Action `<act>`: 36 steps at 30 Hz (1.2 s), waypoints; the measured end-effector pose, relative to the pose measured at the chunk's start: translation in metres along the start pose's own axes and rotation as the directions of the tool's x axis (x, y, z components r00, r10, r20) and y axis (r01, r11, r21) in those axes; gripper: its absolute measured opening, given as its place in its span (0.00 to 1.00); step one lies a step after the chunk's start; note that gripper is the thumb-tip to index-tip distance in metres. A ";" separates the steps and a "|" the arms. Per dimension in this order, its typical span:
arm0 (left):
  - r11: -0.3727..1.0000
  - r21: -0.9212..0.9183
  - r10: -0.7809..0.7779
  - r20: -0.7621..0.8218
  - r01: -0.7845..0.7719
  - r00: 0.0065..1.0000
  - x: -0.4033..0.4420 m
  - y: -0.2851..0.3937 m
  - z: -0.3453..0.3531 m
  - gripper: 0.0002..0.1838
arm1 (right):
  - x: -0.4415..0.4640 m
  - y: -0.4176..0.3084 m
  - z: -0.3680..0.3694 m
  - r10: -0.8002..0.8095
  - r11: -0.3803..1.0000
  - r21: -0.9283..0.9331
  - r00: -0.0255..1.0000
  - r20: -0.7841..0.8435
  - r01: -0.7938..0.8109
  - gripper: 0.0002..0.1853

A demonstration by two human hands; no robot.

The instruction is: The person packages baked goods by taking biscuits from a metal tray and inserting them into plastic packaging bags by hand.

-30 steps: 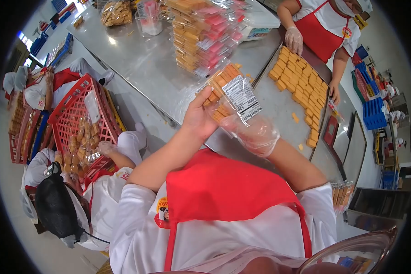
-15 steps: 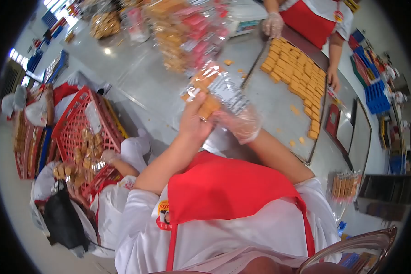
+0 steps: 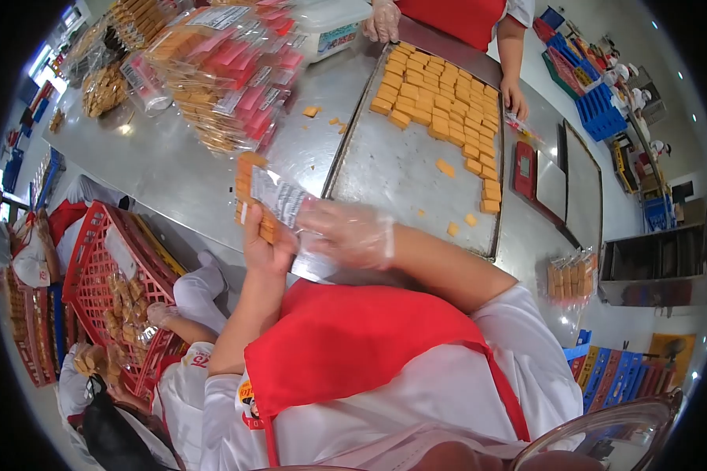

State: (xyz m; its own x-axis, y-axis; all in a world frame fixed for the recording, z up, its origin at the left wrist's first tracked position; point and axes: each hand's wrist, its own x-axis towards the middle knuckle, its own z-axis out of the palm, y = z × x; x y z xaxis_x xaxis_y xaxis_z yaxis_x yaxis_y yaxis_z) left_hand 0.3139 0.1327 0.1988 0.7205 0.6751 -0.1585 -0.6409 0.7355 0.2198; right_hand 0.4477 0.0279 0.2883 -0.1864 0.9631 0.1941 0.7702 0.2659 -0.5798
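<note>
A clear plastic packet of orange-brown biscuits (image 3: 248, 182) with a printed label is held up over the near edge of the metal table. My bare left hand (image 3: 269, 248) grips its lower end, thumb on the front and fingers behind. From the right, my right hand (image 3: 349, 232), in a clear plastic glove, has its curled fingers on the wrapper beside the label. Slight blur covers those fingertips. Just beyond the packet rises a pile of similar packets (image 3: 224, 102) with pink and white labels.
A tray (image 3: 361, 177) holds rows of cut biscuits (image 3: 440, 98); a co-worker's hands (image 3: 514, 98) rest near its far side. A red scale (image 3: 525, 169) stands to the right, near bundled biscuit packs (image 3: 571, 276). At left, another person reaches into a red crate (image 3: 82, 271).
My view has turned, so the table contents sit further left. The packet is now more upright and edge-on, with my right hand shifted along its wrapper. Both hands stay on it.
</note>
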 end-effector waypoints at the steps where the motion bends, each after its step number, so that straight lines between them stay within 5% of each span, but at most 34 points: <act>1: 0.998 -0.068 0.016 0.048 -0.012 0.999 0.004 0.007 -0.009 0.20 | -0.009 0.003 -0.013 0.023 0.999 0.046 0.999 -0.045 -0.021 0.15; 2: 0.991 -0.135 0.038 0.097 -0.024 0.995 0.007 0.011 -0.015 0.20 | -0.017 0.009 -0.030 0.045 0.995 0.093 0.995 -0.088 -0.036 0.14; 4: 0.984 -0.173 0.062 0.096 -0.045 0.993 0.007 0.016 -0.012 0.19 | -0.028 0.043 -0.058 0.363 0.932 0.096 0.901 -0.238 -0.350 0.11; 6: 0.980 -0.188 0.073 0.077 -0.057 0.994 0.006 0.017 -0.012 0.20 | -0.035 0.089 -0.089 0.513 0.797 -0.128 0.773 -0.372 -0.590 0.11; 8: 0.985 -0.161 0.081 0.110 -0.063 0.991 0.007 0.016 -0.014 0.21 | -0.029 0.109 -0.104 0.607 0.700 -0.157 0.696 -0.385 -0.697 0.11; 11: 0.991 -0.119 0.078 0.084 -0.067 0.993 0.006 0.016 -0.014 0.22 | -0.016 0.109 -0.100 0.520 0.536 -0.587 0.785 -0.338 -0.607 0.10; 14: 0.992 -0.116 0.056 0.088 -0.046 0.994 0.004 0.016 -0.015 0.23 | -0.017 0.125 -0.085 0.479 0.549 -0.537 0.767 -0.426 -0.641 0.09; 17: 0.988 -0.144 0.067 0.131 -0.048 0.989 0.007 0.017 -0.022 0.24 | -0.023 0.108 -0.077 0.645 0.577 -0.421 0.707 -0.291 -0.700 0.09; 20: 0.984 -0.129 0.125 0.029 -0.120 0.992 0.010 0.015 -0.021 0.21 | -0.022 0.076 -0.071 0.748 0.574 -0.111 0.575 -0.333 -0.811 0.07; 21: 0.982 -0.110 0.153 -0.025 -0.155 0.988 0.012 0.015 -0.018 0.20 | -0.023 0.074 -0.066 0.794 0.607 0.310 0.545 -0.270 -0.732 0.06; 23: 0.971 -0.113 0.207 -0.029 -0.209 0.978 0.011 0.017 0.009 0.19 | -0.022 0.073 -0.055 0.811 0.298 0.920 0.576 -0.104 -0.253 0.07; 26: 0.952 -0.100 0.289 -0.021 -0.290 0.957 0.002 0.024 0.063 0.18 | 0.000 0.025 -0.036 0.716 -0.018 0.997 0.696 -0.042 0.077 0.11; 29: 0.898 -0.088 0.430 -0.038 -0.432 0.902 0.007 0.037 0.094 0.17 | 0.024 -0.001 -0.002 0.686 -0.048 0.997 0.728 -0.013 0.063 0.13; 36: 0.823 -0.048 0.568 0.111 -0.566 0.816 0.001 0.041 0.130 0.18 | 0.053 -0.033 0.041 0.483 0.358 0.921 0.813 -0.325 0.155 0.15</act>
State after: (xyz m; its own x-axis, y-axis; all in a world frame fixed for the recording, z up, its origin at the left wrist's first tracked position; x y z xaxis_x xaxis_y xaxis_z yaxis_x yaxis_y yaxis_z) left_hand 0.3230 0.1563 0.3325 0.2531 0.9620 0.1023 -0.9481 0.2255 0.2243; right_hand 0.3874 0.0719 0.2850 0.4183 0.8982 0.1349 -0.3149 0.2828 -0.9060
